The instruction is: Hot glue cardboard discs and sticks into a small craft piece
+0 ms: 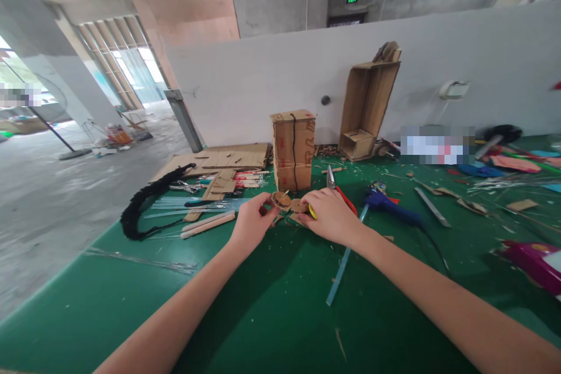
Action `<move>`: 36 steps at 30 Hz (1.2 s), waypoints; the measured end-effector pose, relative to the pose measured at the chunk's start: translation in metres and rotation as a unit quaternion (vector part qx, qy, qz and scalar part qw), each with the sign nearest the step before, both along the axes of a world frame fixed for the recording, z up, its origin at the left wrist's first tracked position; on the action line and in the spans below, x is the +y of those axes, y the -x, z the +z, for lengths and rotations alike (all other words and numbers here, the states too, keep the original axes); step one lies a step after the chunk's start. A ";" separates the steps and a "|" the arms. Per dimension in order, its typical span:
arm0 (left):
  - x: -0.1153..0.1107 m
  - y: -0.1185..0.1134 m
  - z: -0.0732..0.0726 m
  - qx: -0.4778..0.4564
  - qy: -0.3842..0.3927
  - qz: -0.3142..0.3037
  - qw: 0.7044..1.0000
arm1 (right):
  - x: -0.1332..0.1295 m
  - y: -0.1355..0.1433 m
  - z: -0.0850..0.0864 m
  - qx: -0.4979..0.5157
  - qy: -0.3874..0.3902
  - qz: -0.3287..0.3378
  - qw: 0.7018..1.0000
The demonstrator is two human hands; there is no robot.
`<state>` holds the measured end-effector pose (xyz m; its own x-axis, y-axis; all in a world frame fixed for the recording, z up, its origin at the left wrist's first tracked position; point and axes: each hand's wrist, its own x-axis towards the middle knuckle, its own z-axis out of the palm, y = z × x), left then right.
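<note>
Near the middle of the green table, my left hand pinches a round cardboard disc with a short thin stick poking up from it. Beside it is a second small cardboard disc, close to the fingertips of my right hand. My right hand is curled around a yellow object; most of it is hidden by the fingers. A red handle and a metal tip show behind that hand; whether they belong to the yellow part I cannot tell. A tall cardboard box stands just behind both hands.
An open cardboard case leans at the white partition. To the right lie a blue glue gun, a clear glue stick and a metal strip. Leftward are a black fuzzy strip, wooden rods and flat cardboard.
</note>
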<state>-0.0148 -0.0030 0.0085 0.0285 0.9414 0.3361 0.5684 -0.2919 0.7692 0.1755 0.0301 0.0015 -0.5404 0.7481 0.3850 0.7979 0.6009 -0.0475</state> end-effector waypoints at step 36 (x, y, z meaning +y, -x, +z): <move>-0.007 -0.006 0.002 0.091 -0.029 -0.057 0.994 | -0.015 0.010 0.004 0.578 0.355 0.113 0.726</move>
<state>-0.0087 -0.0099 0.0102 0.1990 0.9080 0.3687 0.6573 -0.4027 0.6370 0.1654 0.0152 0.0051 -0.3016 0.9227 0.2400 -0.1372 0.2071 -0.9686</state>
